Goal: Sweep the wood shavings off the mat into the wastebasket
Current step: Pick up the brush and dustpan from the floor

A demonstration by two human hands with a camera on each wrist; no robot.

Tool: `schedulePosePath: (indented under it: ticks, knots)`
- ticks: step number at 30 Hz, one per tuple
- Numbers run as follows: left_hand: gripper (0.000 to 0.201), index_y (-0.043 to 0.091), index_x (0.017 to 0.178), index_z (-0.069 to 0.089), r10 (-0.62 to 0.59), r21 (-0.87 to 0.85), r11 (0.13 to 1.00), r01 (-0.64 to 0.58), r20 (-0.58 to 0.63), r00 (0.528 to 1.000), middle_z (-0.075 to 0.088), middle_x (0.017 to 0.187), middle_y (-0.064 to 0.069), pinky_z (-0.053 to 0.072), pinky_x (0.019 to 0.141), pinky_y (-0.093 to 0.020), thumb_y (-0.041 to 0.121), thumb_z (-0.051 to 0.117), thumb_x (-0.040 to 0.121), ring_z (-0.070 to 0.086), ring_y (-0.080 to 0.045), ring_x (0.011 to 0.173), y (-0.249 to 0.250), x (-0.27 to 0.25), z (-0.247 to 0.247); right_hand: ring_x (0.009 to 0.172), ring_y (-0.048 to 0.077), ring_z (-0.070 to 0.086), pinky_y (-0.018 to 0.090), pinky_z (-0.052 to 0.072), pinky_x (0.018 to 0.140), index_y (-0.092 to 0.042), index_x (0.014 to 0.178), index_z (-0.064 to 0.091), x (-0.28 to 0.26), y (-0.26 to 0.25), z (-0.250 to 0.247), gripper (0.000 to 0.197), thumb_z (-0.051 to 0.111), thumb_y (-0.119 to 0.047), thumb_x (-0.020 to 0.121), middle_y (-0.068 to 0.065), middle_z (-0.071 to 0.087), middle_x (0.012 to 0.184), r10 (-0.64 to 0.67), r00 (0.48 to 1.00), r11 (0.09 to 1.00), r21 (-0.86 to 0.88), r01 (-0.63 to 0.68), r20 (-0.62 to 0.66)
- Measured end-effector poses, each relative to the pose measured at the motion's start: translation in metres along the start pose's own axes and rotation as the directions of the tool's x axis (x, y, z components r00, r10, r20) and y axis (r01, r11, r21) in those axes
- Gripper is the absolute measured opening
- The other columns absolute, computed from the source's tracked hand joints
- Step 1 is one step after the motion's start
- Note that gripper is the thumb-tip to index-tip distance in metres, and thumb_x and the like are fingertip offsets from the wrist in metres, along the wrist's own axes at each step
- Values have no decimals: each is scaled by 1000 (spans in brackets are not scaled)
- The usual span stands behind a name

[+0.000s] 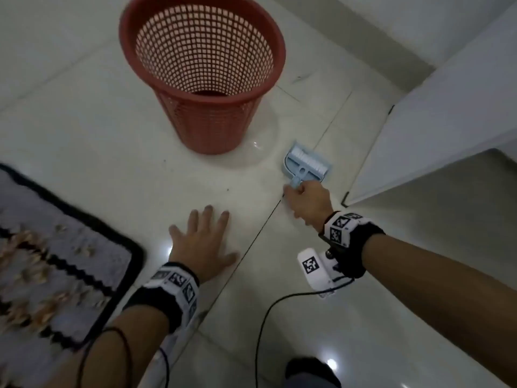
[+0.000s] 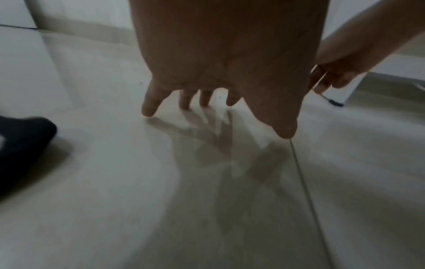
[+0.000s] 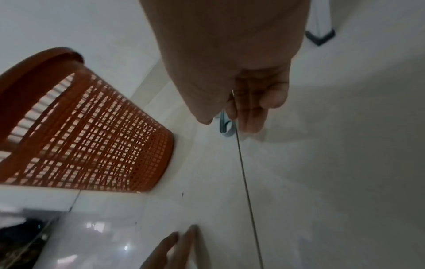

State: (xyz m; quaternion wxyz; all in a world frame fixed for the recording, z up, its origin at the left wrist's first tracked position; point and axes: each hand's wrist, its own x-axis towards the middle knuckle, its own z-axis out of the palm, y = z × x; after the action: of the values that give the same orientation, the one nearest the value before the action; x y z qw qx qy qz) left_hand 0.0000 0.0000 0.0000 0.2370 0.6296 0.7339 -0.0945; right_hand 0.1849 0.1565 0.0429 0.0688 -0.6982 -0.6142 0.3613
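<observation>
Now your right hand [image 1: 303, 201] curls its fingers round the pale-blue plastic dustpan's [image 1: 306, 165] handle; your left hand [image 1: 202, 245], fingers spread, presses the glossy tiled floor [image 1: 112, 141].

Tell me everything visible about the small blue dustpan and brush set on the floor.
The dustpan and brush set is pale blue and looks like plastic, with a brush of white bristles nested in the pan. It lies flat on the glossy tile floor, just right of the base of the red mesh wastebasket and apart from it. Its short handle, with a hole, points toward the person. The right hand has its fingers at the handle's end; the grip is unclear. In the right wrist view only an edge shows.
</observation>
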Motion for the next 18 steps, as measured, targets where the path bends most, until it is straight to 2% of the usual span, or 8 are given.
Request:
schedulePosePath:
  ticks: [3, 4, 8, 12, 15, 17, 18]
  knots:
    - [102, 29, 153, 21, -29, 85, 996, 33, -49, 998, 18, 160, -12, 30, 97, -67, 85, 37, 70, 20, -41, 143, 4, 5, 19, 47, 18, 63, 16, 33, 36, -11, 65, 65, 11, 15, 11, 43, 63, -51, 82, 7, 71, 62, 130, 991, 983, 130, -128, -9]
    - [102, 28, 153, 24, -3, 115, 993, 16, -115, 993, 21, 160, -13, 29, 96, -68, 86, 36, 70, 22, -41, 143, 1, 5, 30, 44, 15, 60, 13, 31, 34, -11, 66, 65, 13, 20, 16, 42, 64, -51, 82, 7, 72, 64, 142, 990, 976, 163, -143, 22]
    - [99, 24, 155, 23, 45, 124, 992, -20, -203, 978, 20, 161, -17, 26, 97, -71, 84, 27, 77, 21, -44, 144, 1, 4, 41, 42, 13, 48, 14, 29, 35, -8, 76, 66, 17, 26, 25, 38, 64, -44, 88, 8, 73, 73, 156, 982, 935, 303, -181, 107]
    - [97, 26, 158, 7, 18, 127, 992, 5, -175, 984, 5, 164, -14, 22, 102, -70, 84, 14, 80, 9, -42, 147, 4, 1, 42, 44, 12, 40, 16, 27, 37, -9, 77, 63, 10, 31, 24, 34, 66, -41, 90, 5, 66, 71, 170, 964, 841, 480, -251, 205]
    - [96, 29, 155, -10, -6, 138, 990, 21, -114, 993, -11, 164, -10, 17, 106, -69, 85, 12, 80, -3, -39, 149, 6, 0, 38, 43, 10, 38, 15, 26, 36, -12, 76, 62, -6, 38, 23, 32, 65, -39, 91, 3, 64, 69, 194, 953, 799, 526, -291, 232]
    - [92, 32, 155, -8, -35, 80, 996, 42, -85, 996, -13, 164, -6, 12, 109, -68, 83, 14, 82, -7, -36, 149, 8, 0, 32, 43, 10, 37, 16, 25, 37, -11, 77, 62, -21, 42, 25, 32, 64, -39, 92, 3, 62, 68, 181, 953, 802, 525, -286, 243]
    - [87, 34, 155, -2, -58, -5, 998, 58, -71, 996, -10, 164, -4, 10, 110, -66, 81, 17, 84, -6, -33, 150, 9, 2, 28, 43, 10, 36, 17, 25, 38, -11, 76, 62, -31, 43, 27, 32, 63, -39, 93, 3, 62, 67, 164, 955, 810, 520, -273, 247]
